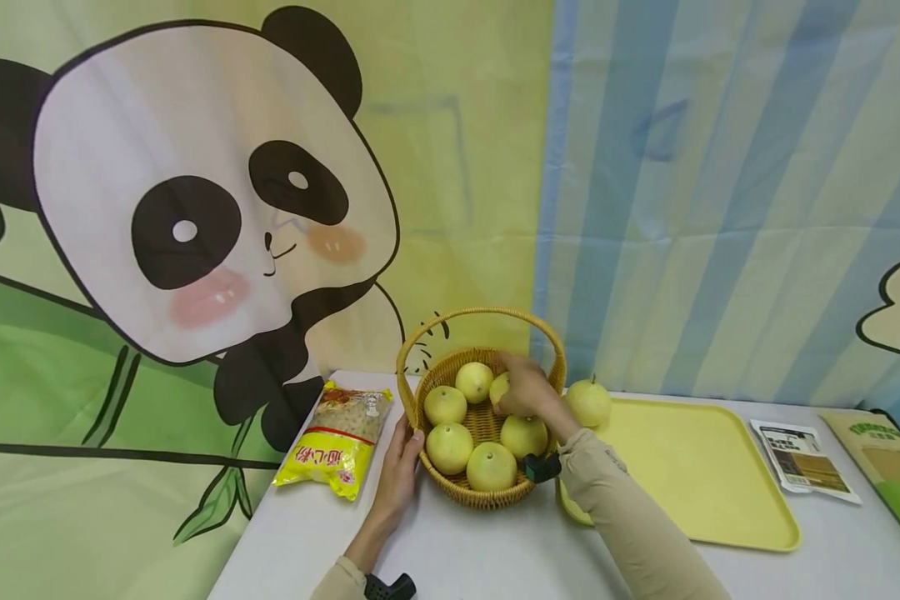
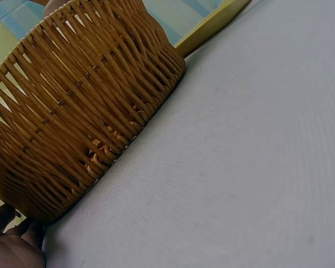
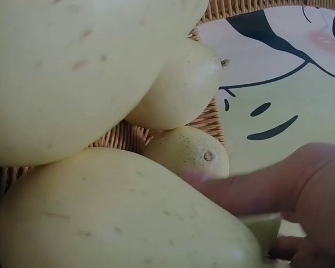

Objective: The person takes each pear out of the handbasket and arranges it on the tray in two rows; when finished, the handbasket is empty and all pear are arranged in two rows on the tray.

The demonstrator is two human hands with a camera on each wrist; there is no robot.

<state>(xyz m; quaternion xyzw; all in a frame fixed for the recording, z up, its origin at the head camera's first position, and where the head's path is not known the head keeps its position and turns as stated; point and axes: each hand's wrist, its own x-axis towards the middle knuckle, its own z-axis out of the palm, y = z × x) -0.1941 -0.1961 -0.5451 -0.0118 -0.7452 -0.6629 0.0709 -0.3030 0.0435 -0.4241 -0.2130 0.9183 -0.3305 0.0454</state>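
Note:
A wicker basket [image 1: 487, 498] with a tall hoop handle holds several pale yellow-green melons, among them a front melon [image 1: 491, 467]. My left hand [image 1: 397, 471] holds the basket's left side, its thumb up near the rim; in the left wrist view, fingers [image 2: 30, 233] meet the lower edge of the wickerwork. Reaching inside at the far right, my right hand [image 1: 527, 387] grips a melon [image 1: 498, 388], partly hidden under the fingers. In the right wrist view the thumb lies before a spotted melon [image 3: 198, 151], with large melons filling the near left.
Right of the basket lies a yellow tray [image 1: 705, 467], with another melon [image 1: 588, 402] at its back left corner. A yellow bag of pasta [image 1: 337, 442] is on the left. Farther right are a white-and-brown packet [image 1: 806, 458] and a green-and-tan package [image 1: 885, 467]. A printed curtain [image 1: 465, 183] hangs behind.

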